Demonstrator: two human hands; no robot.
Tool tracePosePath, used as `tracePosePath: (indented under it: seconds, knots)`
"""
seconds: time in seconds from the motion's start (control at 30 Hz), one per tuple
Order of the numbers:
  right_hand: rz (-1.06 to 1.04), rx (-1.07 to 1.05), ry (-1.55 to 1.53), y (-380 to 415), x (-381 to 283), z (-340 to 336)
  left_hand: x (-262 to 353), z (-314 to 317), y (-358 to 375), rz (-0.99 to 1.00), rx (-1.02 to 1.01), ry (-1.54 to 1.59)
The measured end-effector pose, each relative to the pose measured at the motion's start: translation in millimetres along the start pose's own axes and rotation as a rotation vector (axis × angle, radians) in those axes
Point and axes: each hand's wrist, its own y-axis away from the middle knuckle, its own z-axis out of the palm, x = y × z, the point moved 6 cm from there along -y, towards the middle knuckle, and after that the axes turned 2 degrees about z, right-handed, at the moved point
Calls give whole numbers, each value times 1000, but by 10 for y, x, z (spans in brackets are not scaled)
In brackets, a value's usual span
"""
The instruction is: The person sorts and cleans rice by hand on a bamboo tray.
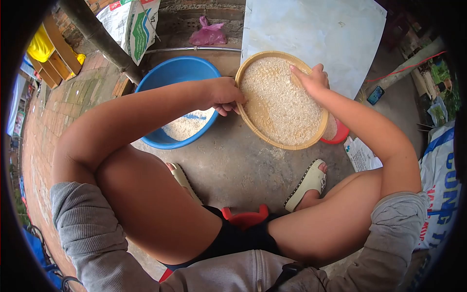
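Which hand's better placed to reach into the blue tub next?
Probably the left hand. It grips the round tray on the side by the blue tub; the right hand holds the far side.

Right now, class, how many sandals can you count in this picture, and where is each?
2. On the floor, the left sandal sits this side of the blue basin, partly hidden; the right sandal sits this side of the red bowl.
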Motion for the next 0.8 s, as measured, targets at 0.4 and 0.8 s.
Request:
tracePosePath:
  seconds: [0.4, 0.8]
  knots:
    - [-199, -49, 73, 190, -94, 50, -115, 49, -62, -95, -20, 5]
    - [-218, -215, 0, -50, -62, 95, 15, 116, -262, -115, -104, 70]
